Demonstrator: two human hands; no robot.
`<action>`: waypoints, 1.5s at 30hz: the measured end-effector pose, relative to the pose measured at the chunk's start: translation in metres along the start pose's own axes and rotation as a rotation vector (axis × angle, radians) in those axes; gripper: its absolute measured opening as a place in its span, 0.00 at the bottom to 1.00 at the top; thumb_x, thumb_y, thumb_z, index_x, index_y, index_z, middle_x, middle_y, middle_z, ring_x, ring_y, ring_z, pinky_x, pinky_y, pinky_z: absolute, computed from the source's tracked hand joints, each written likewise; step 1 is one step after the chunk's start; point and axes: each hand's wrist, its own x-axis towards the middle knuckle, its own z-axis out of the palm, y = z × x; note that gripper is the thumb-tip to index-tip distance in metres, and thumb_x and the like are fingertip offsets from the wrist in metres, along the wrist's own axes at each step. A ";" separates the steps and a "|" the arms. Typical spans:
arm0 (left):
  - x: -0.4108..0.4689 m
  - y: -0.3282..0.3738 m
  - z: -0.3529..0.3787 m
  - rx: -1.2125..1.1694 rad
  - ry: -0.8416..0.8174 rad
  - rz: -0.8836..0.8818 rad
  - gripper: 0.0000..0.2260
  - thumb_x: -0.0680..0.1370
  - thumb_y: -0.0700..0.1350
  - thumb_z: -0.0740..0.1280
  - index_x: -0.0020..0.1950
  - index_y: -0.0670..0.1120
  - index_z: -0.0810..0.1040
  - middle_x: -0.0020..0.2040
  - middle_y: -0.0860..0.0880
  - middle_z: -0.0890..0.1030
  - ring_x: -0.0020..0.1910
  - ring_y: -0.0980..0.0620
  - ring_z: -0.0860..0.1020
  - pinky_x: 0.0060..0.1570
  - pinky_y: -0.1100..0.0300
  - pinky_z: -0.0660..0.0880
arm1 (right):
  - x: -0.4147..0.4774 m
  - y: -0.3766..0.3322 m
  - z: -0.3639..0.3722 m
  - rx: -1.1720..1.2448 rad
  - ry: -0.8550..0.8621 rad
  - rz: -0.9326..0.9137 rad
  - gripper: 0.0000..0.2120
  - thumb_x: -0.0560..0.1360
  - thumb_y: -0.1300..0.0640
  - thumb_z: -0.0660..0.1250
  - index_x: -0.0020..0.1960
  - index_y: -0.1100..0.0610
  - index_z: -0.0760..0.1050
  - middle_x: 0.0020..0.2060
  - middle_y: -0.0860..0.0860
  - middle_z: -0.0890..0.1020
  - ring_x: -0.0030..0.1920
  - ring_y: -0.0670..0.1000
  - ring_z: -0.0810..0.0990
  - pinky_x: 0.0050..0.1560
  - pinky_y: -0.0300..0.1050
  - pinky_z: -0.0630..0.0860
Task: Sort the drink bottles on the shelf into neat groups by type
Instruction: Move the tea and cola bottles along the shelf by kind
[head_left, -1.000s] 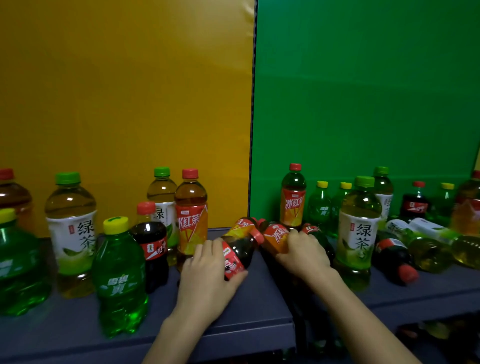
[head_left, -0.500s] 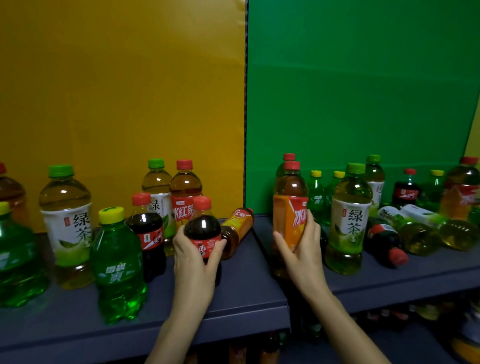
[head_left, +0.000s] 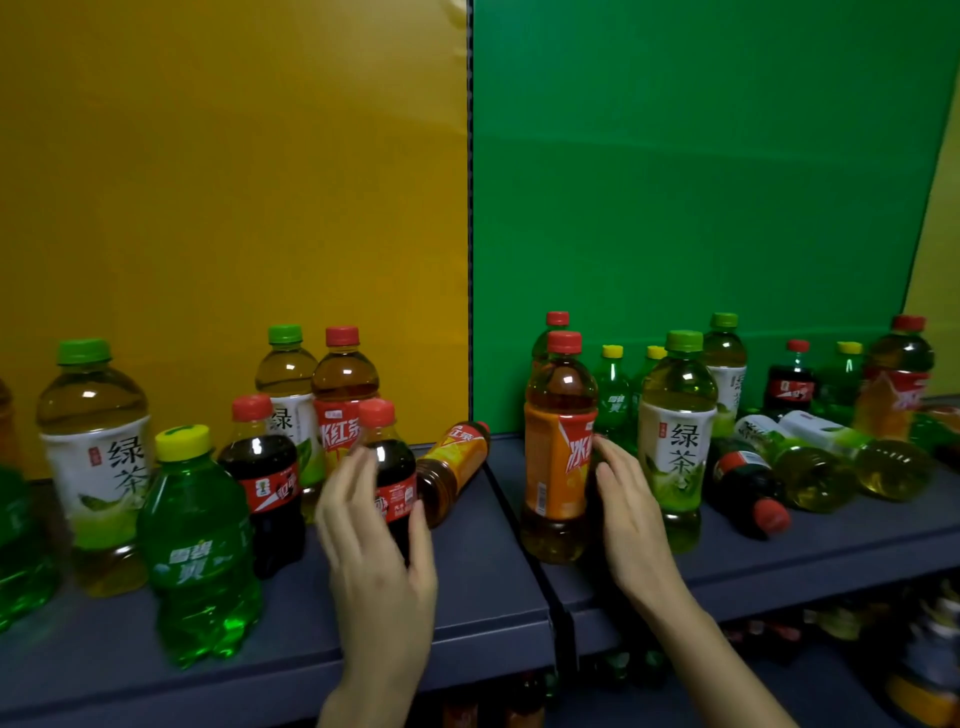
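The left hand (head_left: 374, 525) is spread around a small cola bottle (head_left: 390, 478) standing upright on the shelf (head_left: 483, 587), thumb on its right side and fingers on its left; the grip looks loose, and motion blur hides whether it touches at all. The right hand (head_left: 623, 504) is open, fingertips just beside or brushing the label of an upright iced tea bottle (head_left: 558, 452), not clasping it. That bottle stands at the left end of the right shelf section, next to a green tea bottle (head_left: 675, 447). Another iced tea (head_left: 452, 473) lies on its side just right of the cola.

These look like full plastic bottles: fairly heavy for their size, stiff enough to squeeze, with smooth labels that may slip. Judging by shape, the best hold is around the labelled waist, or the neck under the cap. The tall iced tea would tip more easily than the squat cola
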 end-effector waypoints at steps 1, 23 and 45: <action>-0.002 0.005 0.003 -0.014 -0.019 0.064 0.19 0.74 0.36 0.65 0.64 0.38 0.68 0.60 0.41 0.71 0.62 0.49 0.67 0.67 0.70 0.56 | 0.004 0.004 -0.002 -0.053 -0.002 -0.019 0.21 0.80 0.52 0.52 0.72 0.56 0.61 0.69 0.48 0.66 0.69 0.43 0.62 0.71 0.39 0.57; 0.065 -0.015 0.126 0.941 -0.817 -0.134 0.26 0.75 0.47 0.65 0.68 0.37 0.61 0.65 0.41 0.72 0.63 0.44 0.70 0.60 0.52 0.67 | 0.088 0.029 0.011 -0.803 -0.260 0.281 0.24 0.76 0.52 0.62 0.67 0.64 0.62 0.66 0.64 0.68 0.63 0.61 0.72 0.61 0.53 0.70; 0.054 -0.004 0.101 0.498 -0.572 -0.258 0.20 0.79 0.51 0.59 0.64 0.39 0.64 0.63 0.41 0.70 0.62 0.45 0.69 0.61 0.54 0.65 | 0.076 0.045 0.015 -0.165 0.064 0.378 0.36 0.71 0.52 0.70 0.71 0.59 0.56 0.64 0.59 0.72 0.64 0.59 0.72 0.62 0.54 0.70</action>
